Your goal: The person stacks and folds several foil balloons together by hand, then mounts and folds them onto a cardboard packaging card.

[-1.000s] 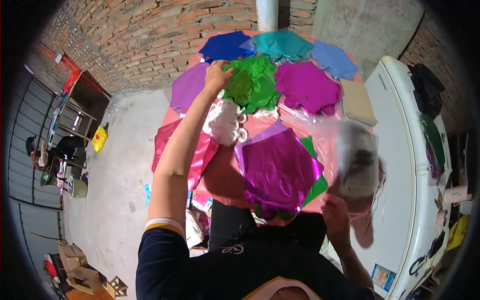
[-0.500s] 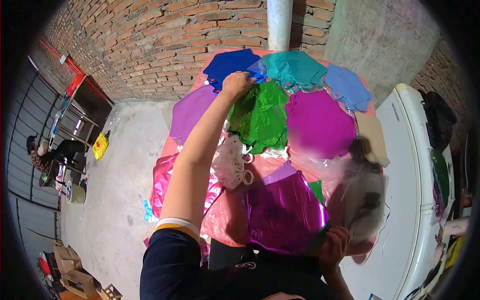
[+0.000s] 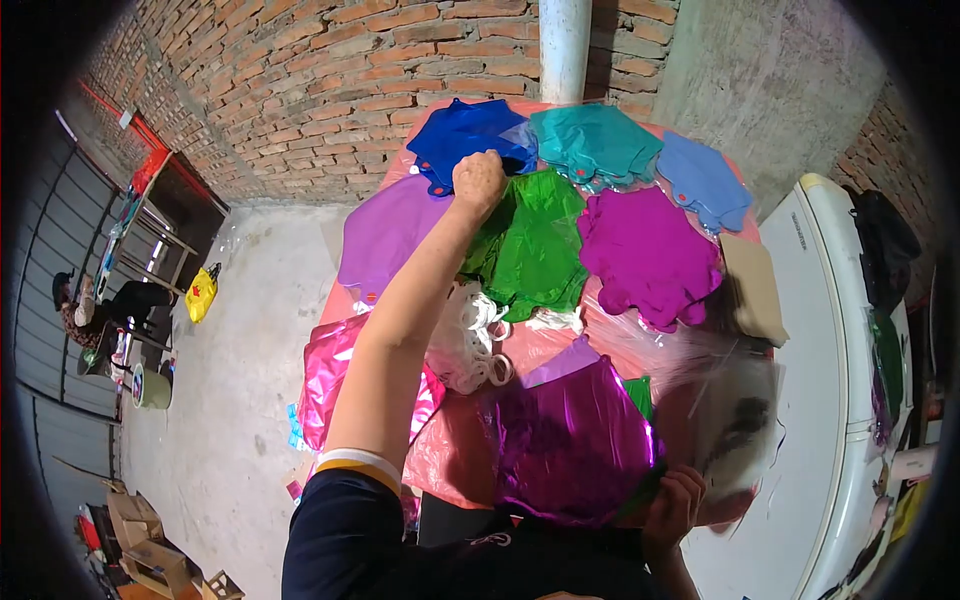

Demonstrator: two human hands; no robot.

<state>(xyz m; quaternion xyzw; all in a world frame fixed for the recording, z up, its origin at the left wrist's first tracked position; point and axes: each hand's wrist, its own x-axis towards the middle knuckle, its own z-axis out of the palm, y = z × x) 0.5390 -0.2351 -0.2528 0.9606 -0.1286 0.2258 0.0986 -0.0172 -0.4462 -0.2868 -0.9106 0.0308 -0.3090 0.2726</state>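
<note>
My left hand [image 3: 480,180] reaches to the far part of the table, fingers curled down, where the dark blue foil stack [image 3: 465,140] meets the green foil stack [image 3: 540,245]. Its fingertips are hidden, so what they pinch cannot be made out. Close to my body, my right hand [image 3: 675,505] grips the right lower edge of a shiny purple foil piece [image 3: 570,440], flat like a deflated balloon. A bit of green foil [image 3: 638,398] and a lilac corner [image 3: 560,362] show behind it. White looped strips [image 3: 465,345] lie beneath my left forearm.
Teal [image 3: 595,145], light blue [image 3: 705,180], magenta [image 3: 650,255], lilac [image 3: 385,230] and pink [image 3: 330,375] foil stacks cover the table, with cardboard [image 3: 752,290] and clear plastic [image 3: 735,420] at right. A white fridge [image 3: 810,400] stands right; a person [image 3: 90,310] sits far left.
My left hand has drawn slightly back toward me, and its fingers have curled in more. The right hand still grips the purple foil piece. The view has shifted a little.
</note>
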